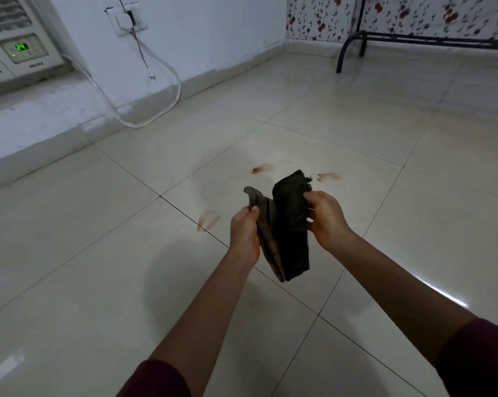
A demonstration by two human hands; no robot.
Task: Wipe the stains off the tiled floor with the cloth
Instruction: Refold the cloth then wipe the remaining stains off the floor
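We've got the cloth (288, 224) up in the air, left hand (243, 233) and right hand (325, 219) both curled round it, long axis running away from us. Three brown stains (263, 168) sit on the tiled floor (99, 253) just beyond; the left hand is nearer the closest one.

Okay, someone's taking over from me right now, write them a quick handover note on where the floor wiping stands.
Left hand grips the brown side of the cloth; right hand grips its dark side. The cloth is held up above the tiled floor, not touching it.
Done: nothing wiped yet, by the look of it.
Left: three brown stains on the floor, the left stain, the middle stain and the right stain. Lower the cloth and wipe each.
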